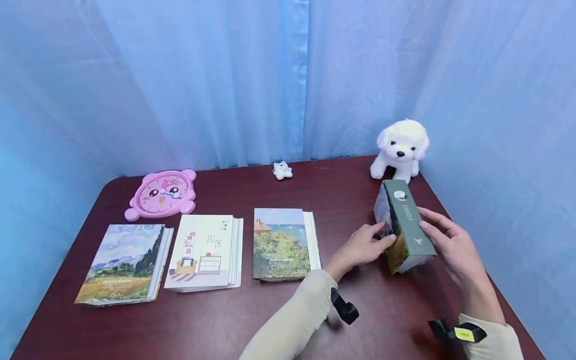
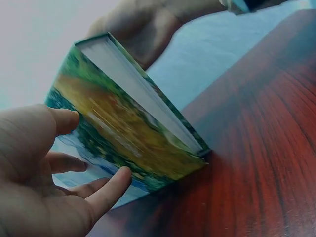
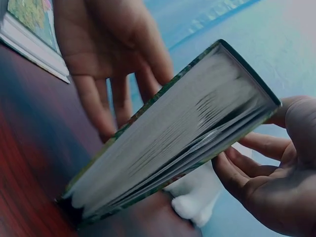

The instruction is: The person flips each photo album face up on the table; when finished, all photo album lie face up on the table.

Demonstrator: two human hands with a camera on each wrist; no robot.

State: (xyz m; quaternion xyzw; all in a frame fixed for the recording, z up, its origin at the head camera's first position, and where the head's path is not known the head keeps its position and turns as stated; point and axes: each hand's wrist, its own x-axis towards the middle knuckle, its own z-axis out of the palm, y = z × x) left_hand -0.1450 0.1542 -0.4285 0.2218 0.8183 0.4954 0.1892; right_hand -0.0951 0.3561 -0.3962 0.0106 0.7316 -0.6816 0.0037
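A thick photo album (image 1: 411, 220) with a green spine and a painted landscape cover stands tilted at the table's right side, spine up. Its page block (image 3: 163, 133) faces the right wrist camera, and a lower corner meets the table. My right hand (image 1: 454, 245) holds it from the right, thumb at the spine edge and fingers against the back cover. On the other side, the fairly straight, spread fingers of my left hand (image 1: 362, 246) touch the painted front cover (image 2: 118, 128). Part of the right hand is hidden behind the album in the left wrist view.
Left of the hands lie a seaside album (image 1: 280, 245), a cream album with furniture drawings (image 1: 202, 252) and a wheat-field album (image 1: 121, 265). Behind them are a pink clock (image 1: 164, 195) and a small white figurine (image 1: 282, 170). A white plush dog (image 1: 400, 150) stands just behind the held album.
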